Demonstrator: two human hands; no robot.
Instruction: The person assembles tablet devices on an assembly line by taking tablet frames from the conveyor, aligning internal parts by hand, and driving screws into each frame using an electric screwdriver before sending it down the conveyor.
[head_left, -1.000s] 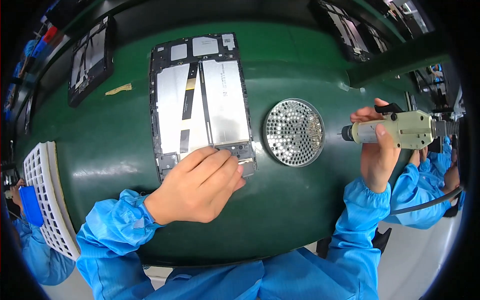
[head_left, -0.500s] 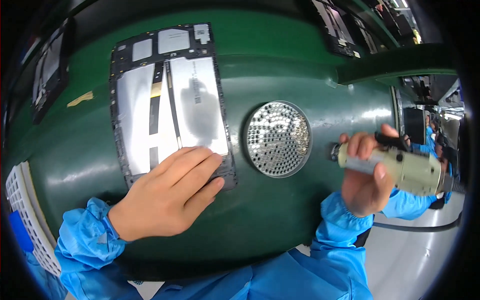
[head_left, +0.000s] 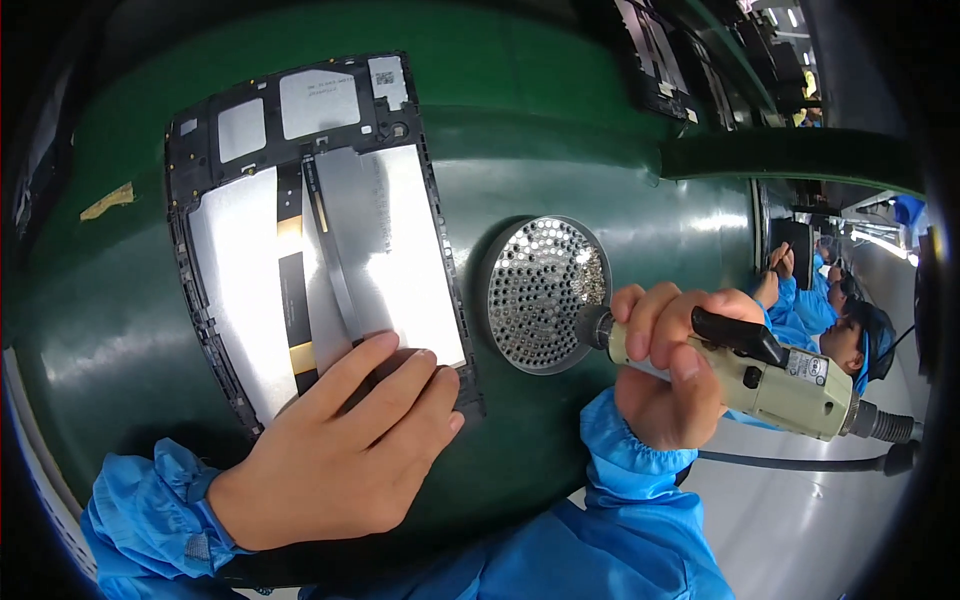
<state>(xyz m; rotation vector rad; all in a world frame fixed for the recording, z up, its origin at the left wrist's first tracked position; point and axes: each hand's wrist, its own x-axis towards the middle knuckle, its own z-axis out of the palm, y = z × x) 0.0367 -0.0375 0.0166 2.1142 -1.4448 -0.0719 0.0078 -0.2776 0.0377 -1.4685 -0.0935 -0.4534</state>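
Observation:
My left hand (head_left: 345, 455) lies across the near end of an opened tablet (head_left: 405, 260), its fingers stretched out over the silver battery area. The tablet rests on the green bench with its black frame, flat cables and metal plates bare. My right hand (head_left: 665, 365) is wrapped around a pale green electric screwdriver (head_left: 775, 390) with a black lever. The tool's dark nose overlaps the right rim of a round screw tray (head_left: 530, 325); whether they touch, I cannot tell. Small screws (head_left: 590, 280) are heaped at that tray's right side, beside rows of holes.
A scrap of tan tape (head_left: 107, 202) lies left of the tablet. More opened tablets (head_left: 660, 55) stand at the far right, behind a green rail (head_left: 790, 158). The screwdriver's black cord (head_left: 885, 425) trails right. Co-workers in blue (head_left: 805, 310) sit beyond the bench.
My right hand has brought the screwdriver leftward to the screw tray. The view has shifted closer to the tablet, and my left hand remains on its near end.

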